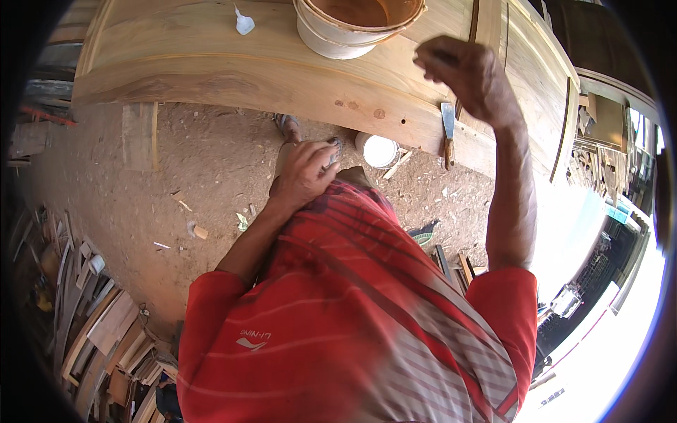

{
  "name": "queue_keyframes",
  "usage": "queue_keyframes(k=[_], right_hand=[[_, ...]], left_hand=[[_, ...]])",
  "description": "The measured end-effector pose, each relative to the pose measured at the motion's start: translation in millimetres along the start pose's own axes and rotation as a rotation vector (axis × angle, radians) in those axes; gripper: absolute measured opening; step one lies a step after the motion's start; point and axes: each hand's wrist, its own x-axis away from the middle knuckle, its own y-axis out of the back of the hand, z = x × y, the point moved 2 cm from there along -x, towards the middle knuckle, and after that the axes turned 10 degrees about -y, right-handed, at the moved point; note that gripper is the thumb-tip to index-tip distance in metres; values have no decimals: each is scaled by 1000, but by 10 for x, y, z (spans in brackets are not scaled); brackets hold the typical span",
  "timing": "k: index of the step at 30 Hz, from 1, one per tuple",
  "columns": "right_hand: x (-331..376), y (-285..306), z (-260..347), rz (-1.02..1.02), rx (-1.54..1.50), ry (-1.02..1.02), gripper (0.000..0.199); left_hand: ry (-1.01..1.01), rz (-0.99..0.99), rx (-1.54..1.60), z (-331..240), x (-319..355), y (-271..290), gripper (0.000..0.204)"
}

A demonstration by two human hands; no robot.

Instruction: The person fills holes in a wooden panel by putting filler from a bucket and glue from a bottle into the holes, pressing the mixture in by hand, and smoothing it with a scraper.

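Observation:
My right hand (469, 76) is raised over the right part of a large wooden panel (233, 77), its fingers curled in. A dark patch shows between the fingers; what they hold, if anything, I cannot make out. Below that hand a putty knife (448, 134) with a wooden handle lies across the panel's near edge. My left hand (307, 169) rests at my lap by the shirt hem, fingers loosely bent and holding nothing visible. A white bucket (331, 44), brown-stained inside, stands on the panel left of my right hand. Farther left lies a small white plastic scoop-shaped piece (244, 22).
Under the panel a white pail (379, 150) stands on the dirt floor (190, 155), which has wood scraps on it. Piles of wood offcuts (116, 328) lie at the lower left. More timber strips (599, 166) are at the right, beside a brightly lit area.

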Motion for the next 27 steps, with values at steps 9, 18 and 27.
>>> queue_keyframes(k=[9, 18, 27], right_hand=[[724, -1060, -1108, -14, -68, -253, 19], [633, -1468, -1328, -105, 90, -91, 15], [619, -1503, -1310, -95, 130, -67, 15]], left_hand=[[-95, 143, -133, -437, -648, -955, 67], [-24, 207, -189, -413, -617, -1072, 74], [-15, 209, -173, -432, -629, -1050, 75]])
